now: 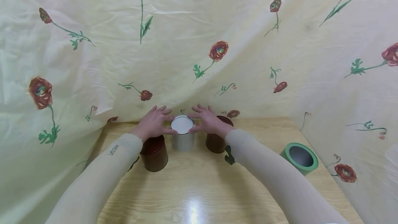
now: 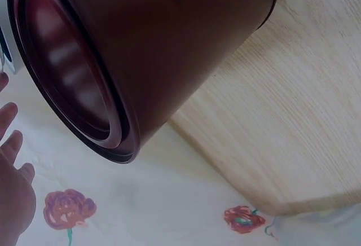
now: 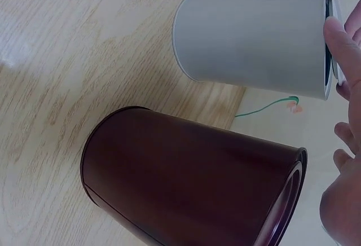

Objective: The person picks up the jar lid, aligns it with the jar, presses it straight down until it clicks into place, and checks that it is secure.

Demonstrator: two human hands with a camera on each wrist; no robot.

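Observation:
A pale grey can [image 1: 183, 143] stands near the table's back edge, a round white lid [image 1: 182, 124] at its top. From the left, my left hand [image 1: 153, 124] holds the lid's edge between thumb and forefinger; my right hand [image 1: 209, 121] does likewise from the right. The other fingers are spread. In the right wrist view, a dark gap shows between the lid [image 3: 337, 10] and the grey can [image 3: 251, 40], beside my right hand [image 3: 353, 116]. The left wrist view shows only part of my left hand [image 2: 14, 195]; its contact with the lid is hidden there.
One dark red can [image 1: 154, 157] stands below my left wrist, another [image 1: 214, 143] beneath my right. A green cylinder [image 1: 314, 164] with an open top is at the table's right. Flowered cloth [image 1: 174, 61] hangs behind the wooden table [image 1: 199, 189].

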